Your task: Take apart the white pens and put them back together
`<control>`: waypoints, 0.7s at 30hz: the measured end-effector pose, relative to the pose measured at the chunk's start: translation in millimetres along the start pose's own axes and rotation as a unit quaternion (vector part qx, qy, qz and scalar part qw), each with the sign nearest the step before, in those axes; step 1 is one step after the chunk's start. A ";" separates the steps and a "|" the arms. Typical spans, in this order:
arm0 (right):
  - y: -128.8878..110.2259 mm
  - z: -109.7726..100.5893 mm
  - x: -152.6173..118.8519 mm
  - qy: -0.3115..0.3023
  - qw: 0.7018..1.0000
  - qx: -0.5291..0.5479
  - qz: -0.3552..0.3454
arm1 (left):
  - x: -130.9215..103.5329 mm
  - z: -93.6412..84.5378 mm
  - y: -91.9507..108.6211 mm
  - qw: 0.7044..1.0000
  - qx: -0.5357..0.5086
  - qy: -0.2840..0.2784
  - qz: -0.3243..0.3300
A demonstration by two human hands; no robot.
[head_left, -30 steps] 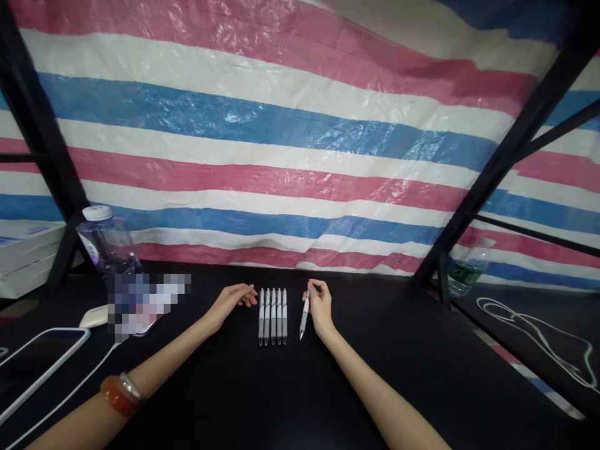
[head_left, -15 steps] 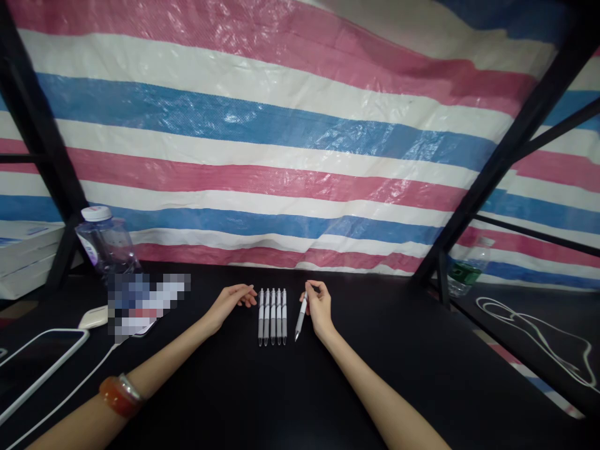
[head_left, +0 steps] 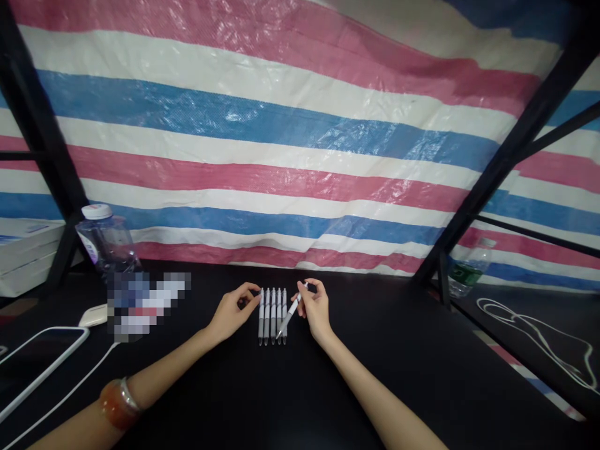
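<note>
Several white-and-grey pens [head_left: 273, 315] lie side by side in a neat row on the black table [head_left: 281, 394], tips toward me. My left hand [head_left: 234, 310] is at the row's left end, thumb and forefinger curved apart, their tips by the upper part of the leftmost pen; whether they touch it I cannot tell. In my right hand [head_left: 314, 306], pinched near its top between thumb and fingers, is another pen [head_left: 291, 312] of the same look. It slants down to the left, its tip over the right side of the row.
At left are a clear bottle [head_left: 107, 240], a white case [head_left: 95, 315], a phone [head_left: 42, 356], a white cable [head_left: 75, 390] and a blurred patch. Beyond the right frame post [head_left: 443, 278] stand a green-labelled bottle [head_left: 466, 272] and a coiled cable [head_left: 529, 331]. Striped sheeting [head_left: 262, 175] hangs behind.
The pen in my right hand has tilted and its tip has swung left over the row. My left hand has moved right to the leftmost pen, its thumb and forefinger parting.
</note>
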State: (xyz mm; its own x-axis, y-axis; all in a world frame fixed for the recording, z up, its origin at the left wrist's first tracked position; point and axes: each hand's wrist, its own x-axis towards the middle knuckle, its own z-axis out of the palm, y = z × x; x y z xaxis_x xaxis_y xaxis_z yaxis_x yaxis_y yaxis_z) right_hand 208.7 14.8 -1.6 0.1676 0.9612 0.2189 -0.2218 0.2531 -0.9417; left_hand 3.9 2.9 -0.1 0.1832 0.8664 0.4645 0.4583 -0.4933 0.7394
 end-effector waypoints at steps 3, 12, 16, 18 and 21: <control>-1.1 5.8 -5.3 -0.020 1.000 0.000 -0.006 | -8.2 1.0 8.3 0.989 0.084 -0.001 0.122; 1.1 18.9 -20.9 -0.058 0.998 0.026 0.018 | -21.1 10.0 29.2 0.958 0.140 -0.047 0.244; -3.7 23.0 -26.1 -0.071 0.997 0.019 0.032 | -20.6 12.4 30.1 0.965 0.148 -0.070 0.204; -6.0 23.9 -27.1 -0.082 0.996 0.016 0.039 | -20.0 12.9 28.6 0.970 0.147 -0.081 0.178; -8.0 22.4 -25.9 -0.094 0.995 0.004 0.038 | -19.5 13.8 25.4 0.977 0.141 -0.077 0.140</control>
State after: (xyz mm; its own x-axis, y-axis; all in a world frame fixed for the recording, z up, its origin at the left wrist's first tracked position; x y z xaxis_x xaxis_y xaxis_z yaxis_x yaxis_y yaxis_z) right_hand 184.6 -9.7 6.0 -0.0321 0.9811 0.1908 -0.2354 0.1781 -0.9554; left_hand 24.0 -25.4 2.9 0.4546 0.7125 0.5345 0.5893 -0.6906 0.4193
